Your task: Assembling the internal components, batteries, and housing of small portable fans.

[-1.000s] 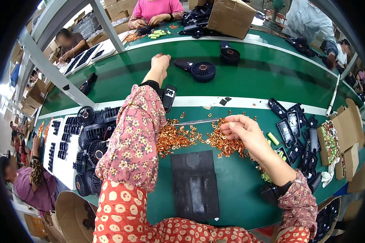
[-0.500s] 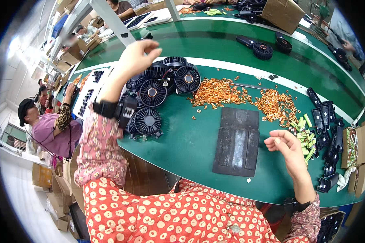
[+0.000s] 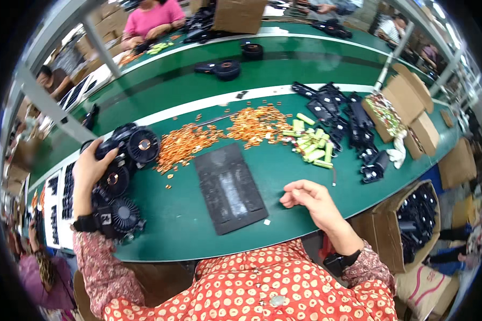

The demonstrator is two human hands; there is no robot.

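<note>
At the left, my left hand [image 3: 89,166] reaches over a pile of black handheld-fan heads [image 3: 143,145]. Its thumb and fingers curve round a dark fan [image 3: 108,146] at the back of the pile, and the fingertips are partly hidden. My right hand [image 3: 311,202] hovers over the green table [image 3: 168,224], right of a black rectangular mat [image 3: 231,190] with a worn grey strip. Its fingers are curled in toward the thumb, and nothing shows in them. Small orange metal pieces [image 3: 260,125] lie in two heaps beyond the mat. Yellow-green battery cells [image 3: 311,143] are heaped behind my right hand.
Black plastic housings [image 3: 359,128] lie along the right side, beside an open cardboard box [image 3: 408,101]. Below the table edge stands a carton of black parts [image 3: 416,219]. Two black fans [image 3: 224,69] rest on the far belt. A person in pink [image 3: 152,22] works across it.
My left hand has come down from the air onto the fan pile and closed round a fan. My right hand stays beside the mat, fingers curled. The view has swung to the right.
</note>
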